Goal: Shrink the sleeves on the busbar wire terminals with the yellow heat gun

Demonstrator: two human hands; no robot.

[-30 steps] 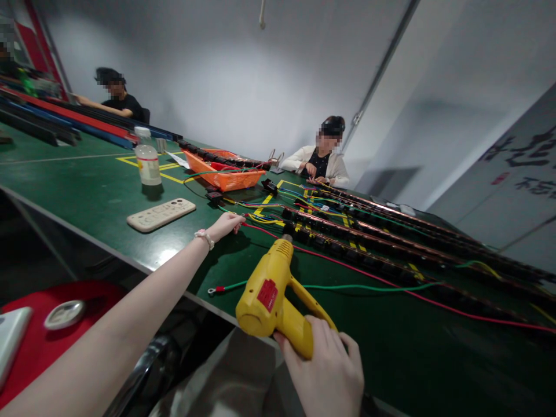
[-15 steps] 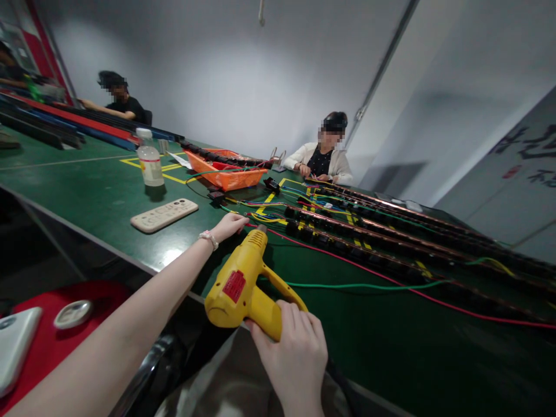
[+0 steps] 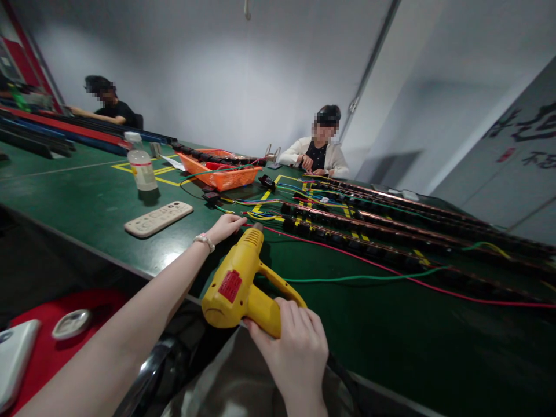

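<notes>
My right hand [image 3: 295, 341] is wrapped round the handle of a yellow heat gun [image 3: 230, 284] with a red label on its side. The gun's nozzle points up and away from me, close by the fingertips of my left hand [image 3: 228, 226]. Those fingers are pinched on the end of a red wire [image 3: 321, 243], which runs off to the right across the green table. Just beyond the nozzle lie the loose ends of several yellow, blue and green wires [image 3: 267, 216]. They lead to long dark bars with copper strips [image 3: 369, 246].
An orange basket [image 3: 230, 180] holds more parts. Left of it are a bottle [image 3: 142, 165] and a phone [image 3: 158, 219]. A green wire [image 3: 360, 280] crosses the table [image 3: 391, 336]. A red stool [image 3: 39, 347] carries a white phone [image 3: 17, 353]. Two co-workers sit across the table.
The view has shifted slightly, so the scene sits a little further left. Both hands keep their grips, and the heat gun stays beside the left fingertips.
</notes>
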